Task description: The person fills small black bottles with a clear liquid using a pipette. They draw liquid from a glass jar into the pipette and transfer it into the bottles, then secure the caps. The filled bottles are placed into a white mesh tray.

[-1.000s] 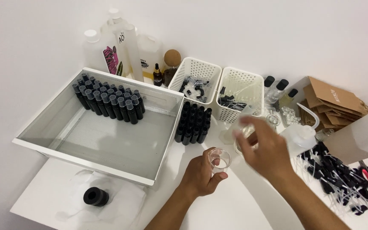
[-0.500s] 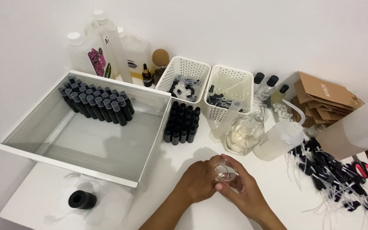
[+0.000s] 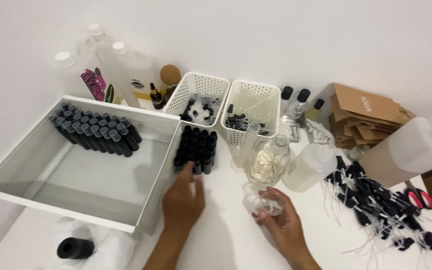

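Right hand (image 3: 281,220) near centre of white worktop (image 3: 236,245), fingers grasping small clear cup (image 3: 268,204), left hand (image 3: 183,200) fingers loosely open, touching cluster of black vials (image 3: 196,149) just right of white tray (image 3: 83,170), round glass bottle (image 3: 268,165) beyond cup.

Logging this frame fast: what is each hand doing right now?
Left hand: fingers on the block of small black bottles; grip cannot be told.
Right hand: holding a small clear plastic cup.
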